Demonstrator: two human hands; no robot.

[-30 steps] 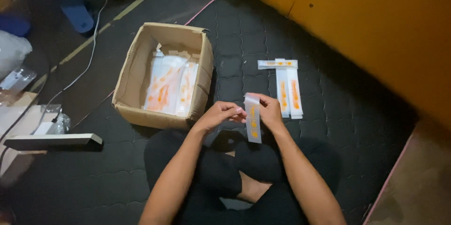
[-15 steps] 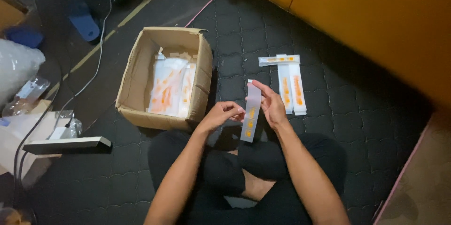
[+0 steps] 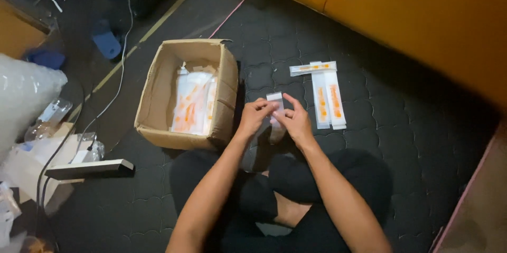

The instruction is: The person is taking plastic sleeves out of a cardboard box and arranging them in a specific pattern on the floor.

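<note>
Two hands on one thing here: left hand and right hand are both pinched narrow on a slim white packet, held just above the lap over the dark padded mat. Packet's long axis runs near-to-far, top flap pointing away from the body, and it sits right between the hands, so neither one is really nearer. Fingers of the left are at the upper end. Just left of the hands is an open cardboard box with more white-and-orange packets inside. Over on the right and a bit further off, three finished-looking packets lie flat on the mat, two lengthwise and one across their far ends
</note>
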